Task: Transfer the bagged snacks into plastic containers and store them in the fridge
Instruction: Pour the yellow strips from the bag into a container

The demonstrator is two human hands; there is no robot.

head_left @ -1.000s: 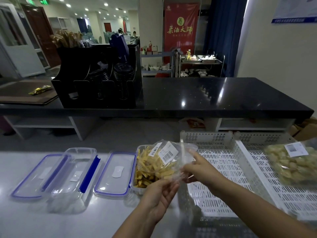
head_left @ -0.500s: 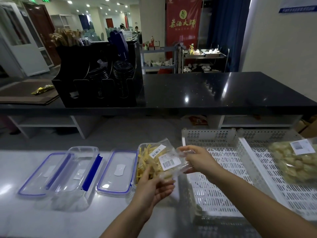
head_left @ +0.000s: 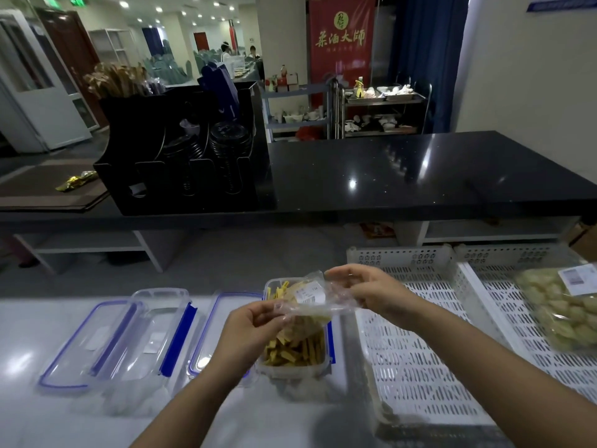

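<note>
On the pale counter, seen from the head camera, a clear tub (head_left: 295, 360) stands just left of a white perforated crate (head_left: 416, 367) and holds a heap of yellow strips (head_left: 292, 349). Above the tub both hands hold a clear bag (head_left: 311, 299), tipped so its mouth faces down over the tub; strips reach from the bag down into the heap. The bag carries a white barcode label (head_left: 311, 294).

The left hand (head_left: 248, 331) pinches the bag's near left edge between thumb and curled fingers. The right hand (head_left: 371, 292) grips the bag's right end, fingers curled over the crumpled plastic, its forearm crossing above the crate.

Left of the tub a blue-rimmed lid (head_left: 214, 331) lies flat, partly hidden by the left arm. Further left stands a second tub (head_left: 151, 337), clear, with a blue clip on its right side, and beside it another lid (head_left: 87, 344) lies flat on the counter.

At the right edge a second bag (head_left: 562, 310), filled with pale round pieces and labelled, lies in a neighbouring crate (head_left: 504, 286).

Beyond the counter a black worktop (head_left: 420, 176) runs across the view, with a black organiser (head_left: 187, 156) holding stacked dark lids at its left end. A red banner (head_left: 340, 40) hangs in the background beside a metal trolley (head_left: 381, 111) of dishes.
</note>
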